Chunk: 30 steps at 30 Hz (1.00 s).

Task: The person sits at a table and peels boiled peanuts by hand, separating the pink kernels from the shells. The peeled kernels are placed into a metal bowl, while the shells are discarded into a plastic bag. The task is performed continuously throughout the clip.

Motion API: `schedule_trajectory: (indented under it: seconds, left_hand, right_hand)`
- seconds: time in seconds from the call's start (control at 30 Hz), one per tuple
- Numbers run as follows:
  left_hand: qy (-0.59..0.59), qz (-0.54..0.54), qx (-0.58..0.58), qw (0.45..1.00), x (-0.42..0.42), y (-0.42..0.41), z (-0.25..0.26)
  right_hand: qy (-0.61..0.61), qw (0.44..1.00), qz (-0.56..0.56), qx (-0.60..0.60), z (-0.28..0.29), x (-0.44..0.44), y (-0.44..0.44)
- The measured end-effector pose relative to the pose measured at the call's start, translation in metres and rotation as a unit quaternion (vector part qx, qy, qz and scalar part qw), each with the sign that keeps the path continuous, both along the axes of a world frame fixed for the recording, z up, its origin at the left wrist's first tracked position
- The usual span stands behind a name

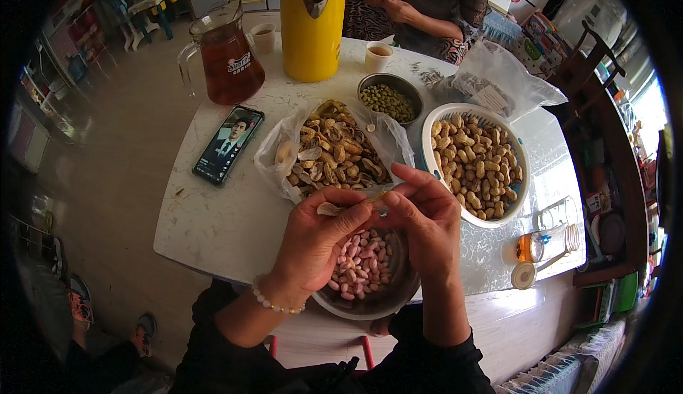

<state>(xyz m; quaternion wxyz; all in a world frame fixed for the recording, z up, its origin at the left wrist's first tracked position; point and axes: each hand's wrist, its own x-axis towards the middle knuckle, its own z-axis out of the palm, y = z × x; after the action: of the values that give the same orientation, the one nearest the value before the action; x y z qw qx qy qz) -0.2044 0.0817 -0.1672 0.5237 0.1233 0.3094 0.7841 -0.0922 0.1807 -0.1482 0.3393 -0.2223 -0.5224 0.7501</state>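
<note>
My left hand (319, 240) wears a beaded bracelet and pinches a pale piece of peanut shell (329, 210). Its fingertips almost meet those of my right hand (431, 223), which grips a second bit of shell (376, 197) between thumb and finger. Below both hands sits a metal bowl (368, 313) holding pink shelled peanuts (362, 266); my left hand hides part of it. Just beyond my fingers lies an open plastic bag (392, 135) heaped with empty peanut shells (336, 154). To the right, a white plastic basket (428, 143) is full of unshelled peanuts (477, 164).
Left are a phone (228, 144) playing video and a glass pitcher (229, 63) of dark tea. Farther back stand a yellow kettle (312, 36), paper cups (378, 56) and a bowl of green seeds (388, 101). Glass jars (555, 242) stand right. A person (421, 12) sits opposite.
</note>
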Motion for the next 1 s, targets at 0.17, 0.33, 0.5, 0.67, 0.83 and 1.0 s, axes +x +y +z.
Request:
schedule_trajectory:
  seconds: [0.17,0.33,0.5,0.67,0.83,1.0]
  left_hand:
    - [0.035,0.068,0.001,0.997,0.004,-0.001,-0.005]
    - [0.034,0.110,-0.005,0.993,0.007,0.000,-0.006]
    - [-0.027,0.072,-0.013,0.997,0.005,0.000,-0.004]
    - [-0.045,0.047,-0.010,0.998,-0.001,-0.001,0.001]
    - [-0.055,0.047,-0.002,0.997,0.001,0.000,-0.002]
    - [-0.060,0.053,-0.020,0.997,0.000,-0.002,-0.003]
  right_hand:
    - [0.019,0.999,0.004,-0.025,-0.002,-0.003,-0.002]
    - [0.003,0.999,-0.019,-0.027,0.000,-0.006,-0.009]
    - [-0.011,0.998,-0.055,0.039,0.007,-0.003,-0.013]
    - [-0.041,0.992,-0.060,0.103,0.009,0.001,-0.008]
    - [-0.100,0.953,-0.117,0.260,0.013,-0.005,-0.020]
    - [-0.071,0.955,-0.132,0.258,0.007,-0.005,-0.020]
